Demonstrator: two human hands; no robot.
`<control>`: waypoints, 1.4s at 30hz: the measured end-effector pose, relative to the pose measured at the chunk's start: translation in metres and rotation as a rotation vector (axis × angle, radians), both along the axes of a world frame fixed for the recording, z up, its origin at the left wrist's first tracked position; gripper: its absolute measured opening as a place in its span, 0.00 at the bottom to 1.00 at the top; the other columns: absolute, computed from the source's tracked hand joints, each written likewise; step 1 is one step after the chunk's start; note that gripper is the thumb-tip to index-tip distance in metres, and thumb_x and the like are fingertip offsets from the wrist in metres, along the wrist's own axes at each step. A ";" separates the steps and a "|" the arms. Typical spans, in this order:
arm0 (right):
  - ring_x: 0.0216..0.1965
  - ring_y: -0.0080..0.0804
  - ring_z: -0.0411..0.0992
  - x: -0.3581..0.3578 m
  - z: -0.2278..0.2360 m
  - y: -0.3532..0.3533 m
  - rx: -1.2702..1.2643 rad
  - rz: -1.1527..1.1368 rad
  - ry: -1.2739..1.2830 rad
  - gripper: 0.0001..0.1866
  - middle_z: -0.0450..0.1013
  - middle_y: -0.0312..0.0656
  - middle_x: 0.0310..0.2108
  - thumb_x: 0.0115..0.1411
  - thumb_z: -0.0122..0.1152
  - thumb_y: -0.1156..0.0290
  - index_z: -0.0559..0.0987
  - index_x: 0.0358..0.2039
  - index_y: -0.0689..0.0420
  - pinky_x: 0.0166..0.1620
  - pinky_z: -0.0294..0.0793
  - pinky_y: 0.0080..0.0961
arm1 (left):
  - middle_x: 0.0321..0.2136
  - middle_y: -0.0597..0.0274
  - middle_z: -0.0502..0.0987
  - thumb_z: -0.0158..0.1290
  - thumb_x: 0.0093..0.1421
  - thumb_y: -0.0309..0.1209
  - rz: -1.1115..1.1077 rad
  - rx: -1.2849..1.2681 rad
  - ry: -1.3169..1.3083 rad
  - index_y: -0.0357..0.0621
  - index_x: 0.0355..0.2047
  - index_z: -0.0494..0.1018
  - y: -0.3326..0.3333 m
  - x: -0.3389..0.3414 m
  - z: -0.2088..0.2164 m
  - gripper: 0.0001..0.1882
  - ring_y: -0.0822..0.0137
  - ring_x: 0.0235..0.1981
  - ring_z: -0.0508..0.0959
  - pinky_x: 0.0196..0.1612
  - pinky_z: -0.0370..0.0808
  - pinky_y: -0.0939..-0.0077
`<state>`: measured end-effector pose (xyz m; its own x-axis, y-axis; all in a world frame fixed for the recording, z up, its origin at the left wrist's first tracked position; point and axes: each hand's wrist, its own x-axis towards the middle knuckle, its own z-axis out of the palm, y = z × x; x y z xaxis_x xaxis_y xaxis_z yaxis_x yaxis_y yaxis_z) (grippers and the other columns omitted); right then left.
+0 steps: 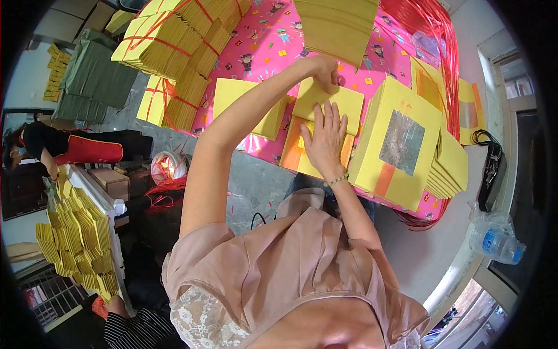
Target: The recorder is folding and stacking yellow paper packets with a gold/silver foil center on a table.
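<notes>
My left hand (325, 68) reaches far forward and pinches the top edge of a plain yellow paper sheet (351, 103). That sheet lies on a small stack of yellow papers with orange stripes (292, 156) on the pink patterned tablecloth (264, 43). My right hand (325, 139), with a bead bracelet at the wrist, lies flat on the same stack, fingers spread, just below the left hand. Right of my right hand stands a taller stack of yellow sheets topped by a silver foil square (402, 142).
Another plain yellow stack (244, 104) lies to the left. Bundles of yellow paper tied with red string (168, 43) sit at the far left, red strings (430, 29) at the far right. A plastic bottle (495, 239) lies at right. A person in black (40, 145) works at left beside yellow piles (75, 238).
</notes>
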<state>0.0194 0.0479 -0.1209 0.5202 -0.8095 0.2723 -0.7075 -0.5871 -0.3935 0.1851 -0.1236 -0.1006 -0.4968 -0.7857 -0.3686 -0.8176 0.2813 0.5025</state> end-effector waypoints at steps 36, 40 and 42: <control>0.70 0.57 0.41 -0.012 0.002 0.020 0.065 0.016 0.000 0.39 0.47 0.58 0.68 0.62 0.56 0.54 0.55 0.66 0.65 0.68 0.40 0.57 | 0.31 0.58 0.83 0.62 0.43 0.30 0.006 -0.138 -0.074 0.43 0.35 0.80 0.019 -0.014 0.011 0.16 0.62 0.34 0.82 0.39 0.77 0.70; 0.70 0.57 0.41 -0.012 0.004 0.021 0.082 0.016 0.012 0.39 0.47 0.58 0.67 0.62 0.56 0.54 0.55 0.66 0.65 0.67 0.41 0.56 | 0.32 0.56 0.83 0.63 0.42 0.27 0.033 -0.142 -0.057 0.41 0.36 0.80 0.020 -0.016 0.011 0.17 0.61 0.35 0.82 0.40 0.78 0.69; 0.70 0.57 0.42 -0.012 0.007 0.021 0.076 0.025 0.024 0.39 0.48 0.58 0.67 0.62 0.55 0.55 0.56 0.65 0.65 0.67 0.42 0.56 | 0.32 0.55 0.83 0.64 0.42 0.26 0.032 -0.141 -0.057 0.40 0.36 0.80 0.020 -0.017 0.012 0.17 0.61 0.35 0.82 0.40 0.78 0.69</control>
<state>0.0071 0.0684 -0.1144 0.5459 -0.8141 0.1981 -0.7028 -0.5736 -0.4208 0.1683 -0.1032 -0.0884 -0.4523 -0.8467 -0.2803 -0.8533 0.3194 0.4122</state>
